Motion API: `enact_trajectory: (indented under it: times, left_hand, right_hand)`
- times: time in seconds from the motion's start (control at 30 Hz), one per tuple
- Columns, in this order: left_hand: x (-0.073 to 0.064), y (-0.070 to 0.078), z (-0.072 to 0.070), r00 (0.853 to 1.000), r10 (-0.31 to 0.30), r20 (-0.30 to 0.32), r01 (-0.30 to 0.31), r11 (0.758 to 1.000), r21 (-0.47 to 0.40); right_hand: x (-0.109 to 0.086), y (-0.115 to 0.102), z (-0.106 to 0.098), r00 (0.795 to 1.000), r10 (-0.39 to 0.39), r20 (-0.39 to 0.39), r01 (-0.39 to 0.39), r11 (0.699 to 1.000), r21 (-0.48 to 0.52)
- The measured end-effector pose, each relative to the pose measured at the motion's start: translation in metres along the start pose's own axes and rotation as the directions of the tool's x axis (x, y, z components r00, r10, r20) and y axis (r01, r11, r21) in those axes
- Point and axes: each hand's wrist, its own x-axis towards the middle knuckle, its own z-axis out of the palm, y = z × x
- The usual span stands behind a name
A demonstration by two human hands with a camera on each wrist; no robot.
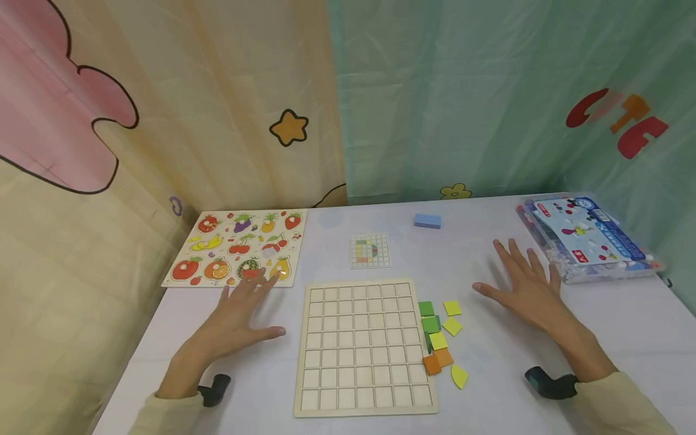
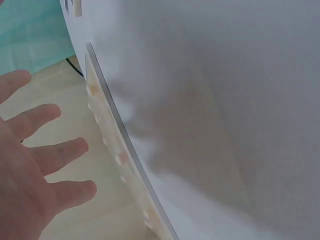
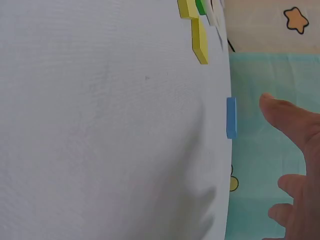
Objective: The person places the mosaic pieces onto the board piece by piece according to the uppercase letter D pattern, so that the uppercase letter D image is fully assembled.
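Observation:
Both hands are spread with nothing in them. My left hand (image 1: 234, 317) hovers left of a wooden grid board (image 1: 352, 341), its fingertips overlapping the lower edge of a fruit puzzle board (image 1: 234, 248) in the head view. In the left wrist view its fingers (image 2: 60, 155) are splayed above the white table. My right hand (image 1: 527, 290) is over the table's right side, thumb pointing toward the grid board. Between them, along the board's right edge, lie small green tiles (image 1: 426, 309), yellow tiles (image 1: 452, 308) and orange tiles (image 1: 432, 365). One yellow piece (image 1: 459, 376) has a curved side.
Behind the grid board lies a small pattern card (image 1: 370, 251) with a coloured grid design. A blue block (image 1: 428, 221) rests near the back edge. At the right back is a clear plastic case (image 1: 589, 238) with a printed cover. A patterned curtain (image 1: 435, 96) hangs behind the table.

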Motion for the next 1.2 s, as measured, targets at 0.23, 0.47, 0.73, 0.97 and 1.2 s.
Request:
enact_trajectory:
  times: [0.23, 0.47, 0.73, 0.97, 1.2]
  left_hand:
    - [-0.002, 0.016, 0.016, 0.994, 0.064, 0.094, -0.057, 0.995, -0.078]
    - [-0.004, 0.029, 0.023, 0.979, 0.118, 0.165, -0.101, 0.989, -0.106]
    - [-0.004, 0.037, 0.023, 0.970, 0.133, 0.203, -0.117, 0.989, -0.089]
    - [-0.004, 0.038, 0.022, 0.967, 0.113, 0.229, -0.095, 0.992, -0.088]
    - [-0.001, 0.038, 0.023, 0.963, 0.139, 0.231, -0.118, 0.988, -0.104]
  right_hand:
    - [0.002, -0.008, 0.002, 0.999, -0.037, 0.001, 0.037, 0.999, 0.038]
    - [0.006, -0.022, 0.007, 0.992, -0.123, 0.003, 0.122, 0.988, 0.092]
    - [0.003, -0.048, 0.018, 0.979, -0.175, 0.107, 0.147, 0.962, 0.228]
    - [0.003, -0.065, 0.032, 0.944, -0.288, 0.160, 0.244, 0.938, 0.247]
    - [0.004, -0.071, 0.038, 0.924, -0.351, 0.155, 0.313, 0.923, 0.226]
